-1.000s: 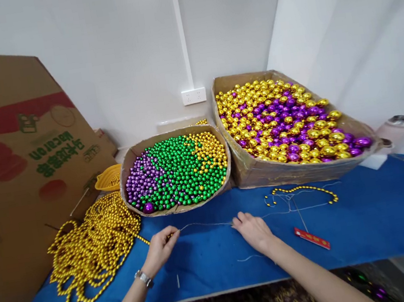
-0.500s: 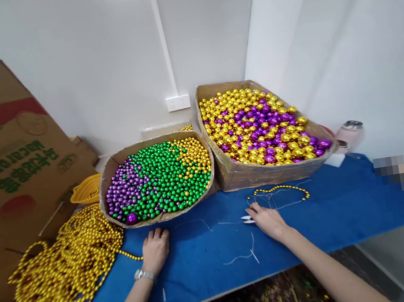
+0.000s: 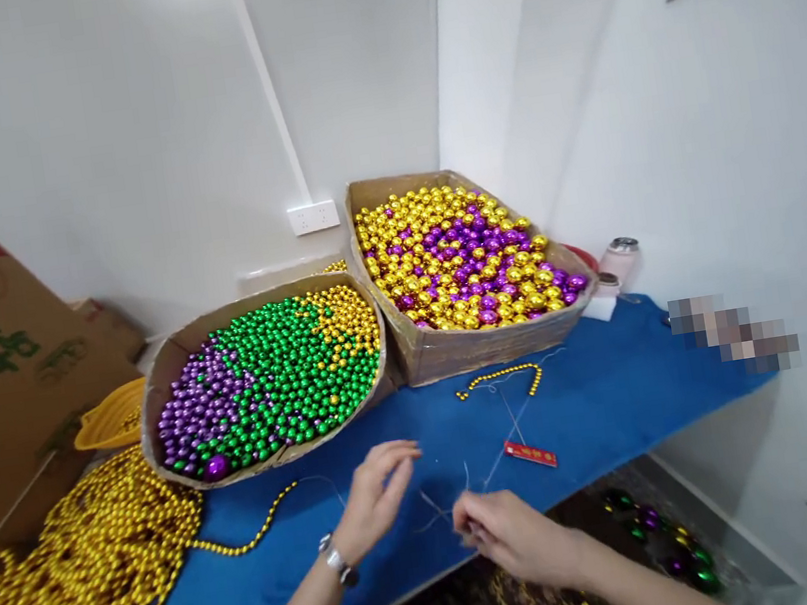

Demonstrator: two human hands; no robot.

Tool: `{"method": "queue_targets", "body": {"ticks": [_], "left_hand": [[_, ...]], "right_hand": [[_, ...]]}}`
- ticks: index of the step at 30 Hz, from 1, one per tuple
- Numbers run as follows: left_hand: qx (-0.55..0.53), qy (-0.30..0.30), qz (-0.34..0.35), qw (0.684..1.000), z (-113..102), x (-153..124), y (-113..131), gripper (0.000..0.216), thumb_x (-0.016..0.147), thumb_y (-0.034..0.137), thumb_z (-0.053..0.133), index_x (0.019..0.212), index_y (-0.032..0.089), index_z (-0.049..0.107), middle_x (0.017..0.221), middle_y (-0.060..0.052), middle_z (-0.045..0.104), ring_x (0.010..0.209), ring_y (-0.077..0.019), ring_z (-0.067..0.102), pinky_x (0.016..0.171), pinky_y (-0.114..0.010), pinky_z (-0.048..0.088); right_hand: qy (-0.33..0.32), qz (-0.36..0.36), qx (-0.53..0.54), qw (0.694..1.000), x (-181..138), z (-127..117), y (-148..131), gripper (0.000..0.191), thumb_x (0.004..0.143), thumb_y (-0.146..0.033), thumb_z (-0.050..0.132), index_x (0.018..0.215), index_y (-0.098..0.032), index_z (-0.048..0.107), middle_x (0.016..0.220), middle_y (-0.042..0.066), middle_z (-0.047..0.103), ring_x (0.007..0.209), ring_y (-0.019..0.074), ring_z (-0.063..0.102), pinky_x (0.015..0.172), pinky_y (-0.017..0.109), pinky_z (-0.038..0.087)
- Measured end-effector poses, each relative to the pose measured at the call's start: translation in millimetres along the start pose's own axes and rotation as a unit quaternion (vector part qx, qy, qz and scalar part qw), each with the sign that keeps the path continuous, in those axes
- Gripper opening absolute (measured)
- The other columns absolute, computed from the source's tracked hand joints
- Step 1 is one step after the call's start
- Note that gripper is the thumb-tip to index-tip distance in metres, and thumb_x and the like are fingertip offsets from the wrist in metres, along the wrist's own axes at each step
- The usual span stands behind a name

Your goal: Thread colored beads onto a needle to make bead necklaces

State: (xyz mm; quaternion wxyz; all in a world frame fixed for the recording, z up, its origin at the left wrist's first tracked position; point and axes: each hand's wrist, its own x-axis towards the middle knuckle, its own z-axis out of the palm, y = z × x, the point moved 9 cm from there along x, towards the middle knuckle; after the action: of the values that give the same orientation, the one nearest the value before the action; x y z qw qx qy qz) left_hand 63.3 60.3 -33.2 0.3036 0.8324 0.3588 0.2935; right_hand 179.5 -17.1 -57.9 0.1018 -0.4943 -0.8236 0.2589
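Head view. The landmark is the box of small beads (image 3: 264,384), filled with green, purple and gold beads, standing on the blue surface (image 3: 601,404).

In front of this box and to its right, at the near edge of the surface, both hands are raised. The right hand (image 3: 510,534), the farther of the two from the box, has its grip together: thumb and fingertips (image 3: 466,528) pinch a thin white thread (image 3: 434,505). From that pinch the thread slants up and left, back toward the box, so its long axis points at the left hand (image 3: 376,494).

The left hand, with a watch (image 3: 336,560) on the wrist, lies nearer the box. Its grip is apart, the fingers loosely spread toward the right hand. Whether the thread touches it cannot be told. The thread's free end is just beside these fingers, between the two hands.

To the left of the box lies a heap of gold bead strands (image 3: 74,584), with one strand trailing across its front. To the box's right are a box of large balls (image 3: 465,263), a short gold strand (image 3: 498,376) and a red strip (image 3: 530,453).
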Motion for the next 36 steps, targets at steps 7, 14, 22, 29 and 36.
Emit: {"method": "queue_targets", "body": {"ticks": [7,14,22,29,36], "left_hand": [[-0.063,-0.353,0.236,0.903,157.4,28.8,95.3,0.027,0.09,0.025,0.044,0.11,0.024,0.061,0.121,-0.005,0.061,0.11,-0.0155,0.055,0.093,-0.026,0.041],[0.075,-0.357,0.265,0.893,230.7,27.0,102.6,0.017,0.088,0.027,0.047,0.087,0.022,0.063,0.086,-0.003,0.067,0.084,-0.0153,0.061,0.075,-0.023,0.044],[0.147,-0.326,0.242,0.902,263.3,39.3,120.4,0.021,0.091,0.026,0.04,0.085,0.018,0.059,0.085,-0.008,0.062,0.083,-0.0199,0.058,0.071,-0.029,0.045],[0.202,-0.326,0.245,0.891,265.6,38.4,125.7,0.019,0.091,0.025,0.039,0.086,0.018,0.056,0.086,-0.008,0.061,0.084,-0.0207,0.057,0.067,-0.029,0.044],[0.244,-0.32,0.243,0.882,266.3,38.4,125.6,0.019,0.092,0.025,0.037,0.086,0.017,0.054,0.086,-0.007,0.061,0.084,-0.0216,0.056,0.063,-0.03,0.044]], "right_hand": [[-0.055,0.024,0.121,0.991,-90.8,-23.6,-13.9,0.028,0.068,-0.003,0.042,0.087,-0.023,0.049,0.079,-0.003,0.064,0.072,0.0119,0.054,0.068,0.02,0.039],[-0.045,0.158,0.041,0.986,-183.8,-19.9,72.7,0.022,0.081,-0.011,0.04,0.084,-0.022,0.058,0.08,0.001,0.064,0.073,0.014,0.059,0.063,0.021,0.039],[0.025,0.291,-0.067,0.954,-233.5,-15.4,137.6,0.03,0.089,-0.034,0.04,0.113,-0.025,0.056,0.096,0.007,0.064,0.083,0.0185,0.063,0.068,0.026,0.046],[0.075,0.321,-0.162,0.93,-202.3,-23.8,140.4,0.026,0.091,-0.032,0.041,0.11,-0.023,0.056,0.092,0.006,0.064,0.082,0.0184,0.064,0.064,0.024,0.045],[0.049,0.327,-0.224,0.917,-182.3,-28.1,133.5,0.013,0.087,-0.028,0.053,0.094,-0.019,0.06,0.087,0.007,0.064,0.079,0.0211,0.064,0.061,0.025,0.044]]}}
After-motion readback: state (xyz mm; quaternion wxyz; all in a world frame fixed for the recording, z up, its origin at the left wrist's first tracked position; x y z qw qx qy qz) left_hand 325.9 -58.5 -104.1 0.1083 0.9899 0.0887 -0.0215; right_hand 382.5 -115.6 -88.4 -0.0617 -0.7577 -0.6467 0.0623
